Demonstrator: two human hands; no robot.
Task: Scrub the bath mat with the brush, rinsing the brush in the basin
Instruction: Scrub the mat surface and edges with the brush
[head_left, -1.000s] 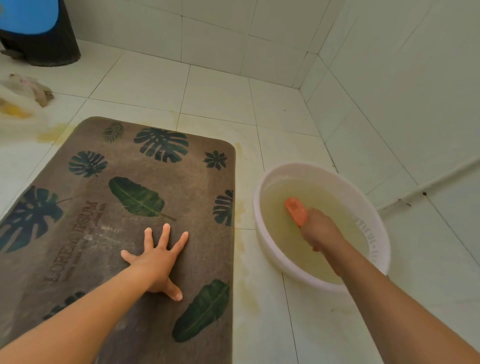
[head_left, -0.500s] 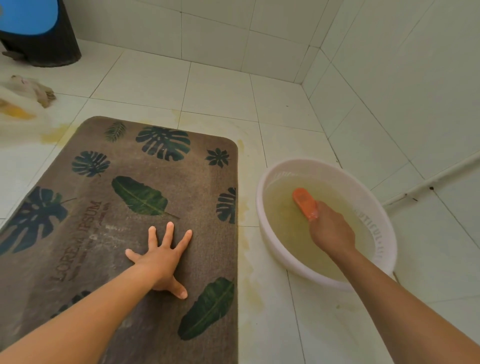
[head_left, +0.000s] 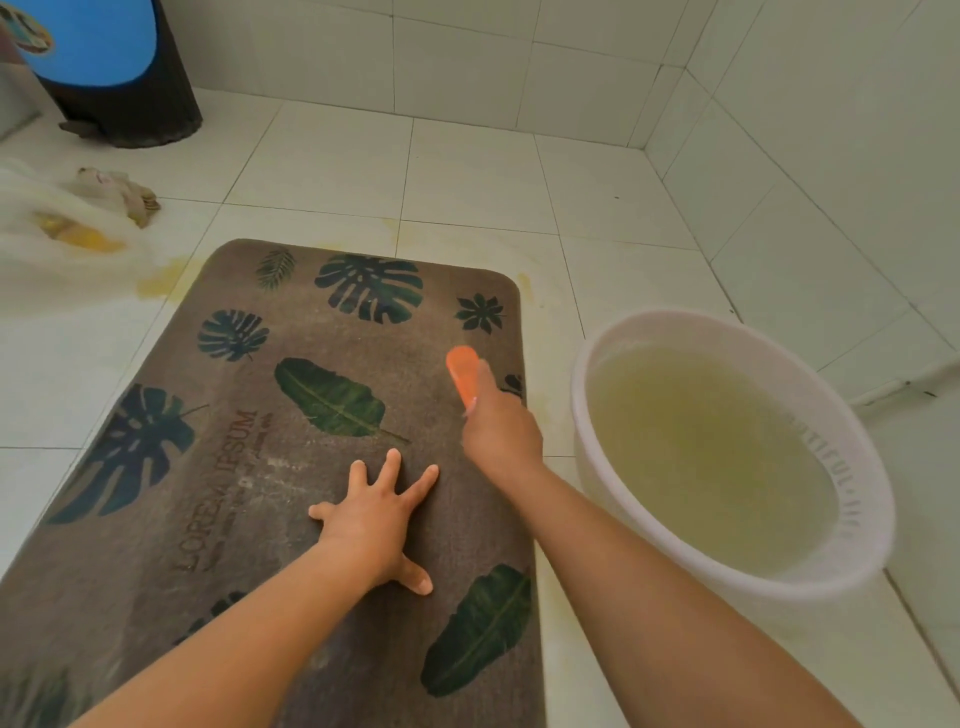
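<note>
The bath mat (head_left: 280, 499) lies flat on the tiled floor (head_left: 467, 176), its far edge toward the wall. It looks soft, floppy and heavy with water, so it probably slides on wet tile unless it is pinned. The left hand (head_left: 374, 525) presses on it with fingers spread, near the middle of its right half, which seems the right place to hold it. The brush (head_left: 462, 374) is small, orange, hard plastic and likely slick when wet. The right hand (head_left: 501, 434) has its grip clamped round the near end, and the far end sticks out over the mat's right edge. Whether the bristles touch the pile cannot be told. Taking it by the back with the fingers wrapped, as here, should keep it from twisting. The white basin (head_left: 779, 597) stands just beside the mat's right edge, holding cloudy yellowish water, and would be heavy and sloshy to move. The mat is printed with "LOREM IPSUM" among dark green leaves, with a smaller line under it too faint to read. Raised letters on the basin's inner wall are only partly legible. A dark bin with a blue lid (head_left: 119, 78) stands at the far left wall, with a crumpled cloth (head_left: 119, 195) near it.
</note>
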